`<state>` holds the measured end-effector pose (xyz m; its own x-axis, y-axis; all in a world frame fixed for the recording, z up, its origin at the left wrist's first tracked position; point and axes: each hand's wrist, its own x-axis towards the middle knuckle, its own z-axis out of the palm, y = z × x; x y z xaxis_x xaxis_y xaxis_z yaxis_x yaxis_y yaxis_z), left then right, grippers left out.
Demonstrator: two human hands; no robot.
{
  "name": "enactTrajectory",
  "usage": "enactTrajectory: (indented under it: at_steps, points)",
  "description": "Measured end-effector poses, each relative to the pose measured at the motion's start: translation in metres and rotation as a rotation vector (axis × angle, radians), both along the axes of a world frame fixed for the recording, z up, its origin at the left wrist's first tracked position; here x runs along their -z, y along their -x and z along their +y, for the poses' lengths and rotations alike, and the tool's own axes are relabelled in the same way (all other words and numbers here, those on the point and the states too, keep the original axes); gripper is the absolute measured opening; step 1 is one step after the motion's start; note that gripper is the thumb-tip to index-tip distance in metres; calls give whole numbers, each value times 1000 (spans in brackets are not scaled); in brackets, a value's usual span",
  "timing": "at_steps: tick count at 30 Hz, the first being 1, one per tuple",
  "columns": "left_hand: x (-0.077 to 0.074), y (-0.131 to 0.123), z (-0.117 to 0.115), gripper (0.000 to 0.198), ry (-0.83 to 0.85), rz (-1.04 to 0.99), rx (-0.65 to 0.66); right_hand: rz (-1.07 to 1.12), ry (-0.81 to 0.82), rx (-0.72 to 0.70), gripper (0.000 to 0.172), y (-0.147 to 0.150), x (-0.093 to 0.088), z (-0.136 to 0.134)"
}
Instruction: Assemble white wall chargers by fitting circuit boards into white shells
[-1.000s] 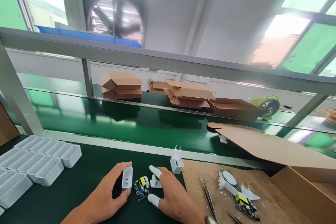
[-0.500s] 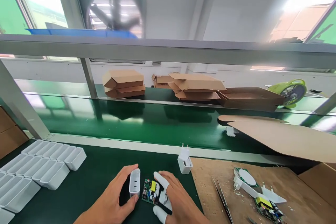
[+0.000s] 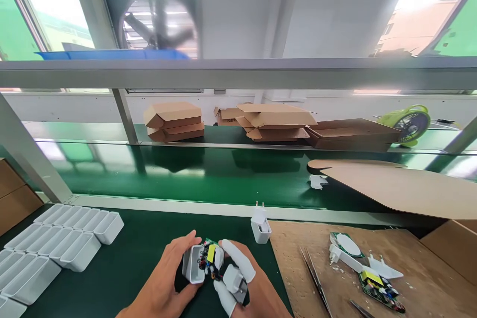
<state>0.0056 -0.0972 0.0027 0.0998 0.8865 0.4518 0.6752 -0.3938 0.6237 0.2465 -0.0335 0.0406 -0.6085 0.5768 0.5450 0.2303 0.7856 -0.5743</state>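
Where the circuit board [image 3: 209, 257] lay flat on the table [image 3: 141, 238] half a second ago, the right hand [image 3: 256, 290] now grips it by its plug end [image 3: 231, 278], raised against the white shell [image 3: 191, 266] clasped in the left hand [image 3: 164, 283], lower centre of the frame.

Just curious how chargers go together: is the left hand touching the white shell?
Touching. The head view shows the left hand clasping the white charger shell, thumb against its near side and fingertips on its far edge.
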Motion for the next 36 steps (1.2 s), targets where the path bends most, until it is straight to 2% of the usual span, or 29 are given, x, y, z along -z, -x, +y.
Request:
enactTrajectory:
  at_steps: [4, 7, 11, 16, 26, 31, 36]
  points:
    - [0, -4, -1, 79, -70, 49, -10, -71, -190, -23, 81, 2, 1, -3]
    - [1, -3, -1, 82, -62, 56, 5, -114, -234, -12, 81, 2, 2, -3]
    - [-2, -3, -2, 83, -46, 49, 33, -114, -241, -5, 81, 4, 4, -4]
    - [-5, -4, -3, 74, -39, 48, 25, -90, -259, 1, 79, 6, 9, -5]
    - [9, -7, -3, 62, 51, -25, -36, -262, -120, -16, 86, 0, 21, 0]
    - [9, -7, -3, 64, 33, -46, -10, -211, -133, -19, 85, 2, 19, -1]
    - [3, -6, -4, 73, 12, -24, 26, -122, -192, 16, 82, 5, 9, -4]
